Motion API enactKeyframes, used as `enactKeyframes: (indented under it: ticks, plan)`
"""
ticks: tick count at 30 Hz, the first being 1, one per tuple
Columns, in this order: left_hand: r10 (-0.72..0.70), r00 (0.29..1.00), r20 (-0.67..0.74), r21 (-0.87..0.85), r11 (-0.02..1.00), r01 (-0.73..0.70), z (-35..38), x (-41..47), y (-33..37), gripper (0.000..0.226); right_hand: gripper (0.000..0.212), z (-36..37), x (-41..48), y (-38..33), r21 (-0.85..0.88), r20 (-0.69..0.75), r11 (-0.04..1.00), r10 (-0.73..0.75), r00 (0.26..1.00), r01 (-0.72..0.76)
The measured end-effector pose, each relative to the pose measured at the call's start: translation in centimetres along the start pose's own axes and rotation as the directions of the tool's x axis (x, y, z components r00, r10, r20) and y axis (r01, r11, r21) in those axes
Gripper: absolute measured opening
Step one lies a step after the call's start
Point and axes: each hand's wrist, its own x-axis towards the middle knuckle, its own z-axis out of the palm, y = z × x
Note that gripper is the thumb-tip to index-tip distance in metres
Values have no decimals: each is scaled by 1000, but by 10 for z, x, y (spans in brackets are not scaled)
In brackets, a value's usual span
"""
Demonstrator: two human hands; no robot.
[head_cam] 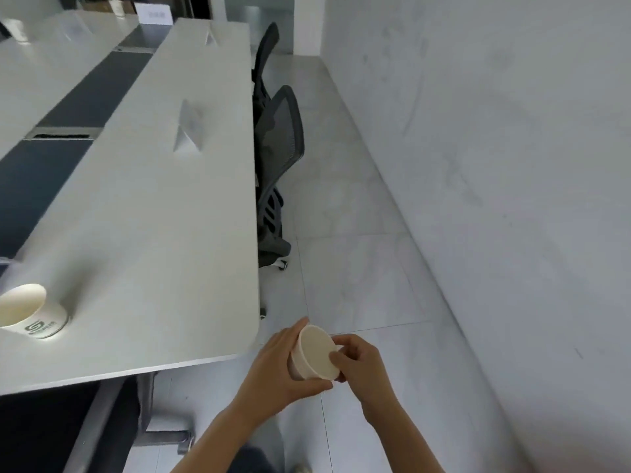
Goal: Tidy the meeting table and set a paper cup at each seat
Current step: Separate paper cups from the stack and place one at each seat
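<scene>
Both my hands hold a white paper cup (perhaps a short stack) in the air, just off the near right corner of the long white meeting table. My left hand wraps round its side from the left. My right hand pinches its rim at the right. Another paper cup with a dark logo stands on the table at the near left. Two clear tent-shaped name stands sit further along the table's right side.
Two dark mesh office chairs are pushed in along the table's right edge. A tiled aisle runs between the table and a white wall on the right. A dark strip with a cable hatch runs down the table's middle.
</scene>
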Motion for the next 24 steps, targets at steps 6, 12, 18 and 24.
enactKeyframes:
  ticks: [6,12,18,24]
  plan:
    - [37,990,134,51,998,-44,37,57,10,104,28,-50,23,10,93,-171,995,54,984,-38]
    - [92,975,200,46,994,-104,61,138,23,72,27,-97,78,-5,81,-264,996,61,963,-40]
    - [105,981,160,14,994,-109,59,246,44,82,14,-134,161,-56,-3,-233,998,-55,971,55]
    - [86,986,142,72,993,-97,63,322,63,104,38,-162,227,-95,-124,-197,989,-102,975,79]
